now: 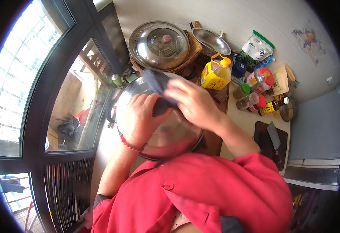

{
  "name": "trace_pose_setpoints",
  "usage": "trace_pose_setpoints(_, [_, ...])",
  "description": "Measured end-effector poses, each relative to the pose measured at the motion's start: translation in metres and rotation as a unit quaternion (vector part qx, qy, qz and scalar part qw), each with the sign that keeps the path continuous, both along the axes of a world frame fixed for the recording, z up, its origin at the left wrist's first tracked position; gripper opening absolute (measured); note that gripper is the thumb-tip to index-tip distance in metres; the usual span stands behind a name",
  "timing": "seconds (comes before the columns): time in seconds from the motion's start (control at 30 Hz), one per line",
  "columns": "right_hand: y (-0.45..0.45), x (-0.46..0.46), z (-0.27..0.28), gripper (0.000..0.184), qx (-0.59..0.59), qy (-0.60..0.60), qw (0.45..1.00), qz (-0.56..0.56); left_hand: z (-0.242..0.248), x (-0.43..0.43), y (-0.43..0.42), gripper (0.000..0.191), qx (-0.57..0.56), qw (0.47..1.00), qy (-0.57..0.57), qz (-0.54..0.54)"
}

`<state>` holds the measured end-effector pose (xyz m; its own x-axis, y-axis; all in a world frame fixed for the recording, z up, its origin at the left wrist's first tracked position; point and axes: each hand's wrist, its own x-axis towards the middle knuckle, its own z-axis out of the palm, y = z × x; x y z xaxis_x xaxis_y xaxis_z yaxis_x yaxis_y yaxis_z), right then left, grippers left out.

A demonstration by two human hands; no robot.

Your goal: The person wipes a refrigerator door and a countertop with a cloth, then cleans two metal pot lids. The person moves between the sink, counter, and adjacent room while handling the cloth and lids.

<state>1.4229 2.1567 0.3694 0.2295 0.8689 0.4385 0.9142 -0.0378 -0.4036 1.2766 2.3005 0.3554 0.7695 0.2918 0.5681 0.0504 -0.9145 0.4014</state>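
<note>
Before me is a large, round, shiny stainless steel lid or pan (170, 138) that mirrors my red top. My left hand (139, 118), with a red bead bracelet at the wrist, grips a dark knob (160, 107) near its middle. A dark blue-grey cloth (156, 81), blurred by motion, is bunched in my right hand (194, 103). The cloth lies over the far part of the steel surface, just beyond my left fingers. A black side handle (110, 111) sticks out at the left; whether it belongs to a pot underneath cannot be told.
Beyond stand a lidded steel steamer (142, 43) in a wicker basket (197, 48), a strainer (212, 40) and a yellow-capped oil jug (216, 74). Several jars (247, 100) and a sauce bottle (271, 107) crowd the right counter. A cleaver (273, 135) lies on a dark board (263, 131). A dark-framed window (36, 96) borders the left.
</note>
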Motion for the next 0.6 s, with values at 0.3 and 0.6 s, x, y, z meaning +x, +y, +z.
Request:
trace_pose_setpoints(0.3, [-0.135, 0.004, 0.028, 0.031, -0.071, 0.35, 0.922, 0.148, 0.003, 0.003, 0.005, 0.035, -0.027, 0.999, 0.016, -0.029])
trace_pose_setpoints(0.6, [-0.05, -0.065, 0.016, 0.038, -0.041, 0.007, 0.991, -0.128, 0.005, 0.001, 0.003, 0.035, -0.016, 0.999, 0.016, -0.03])
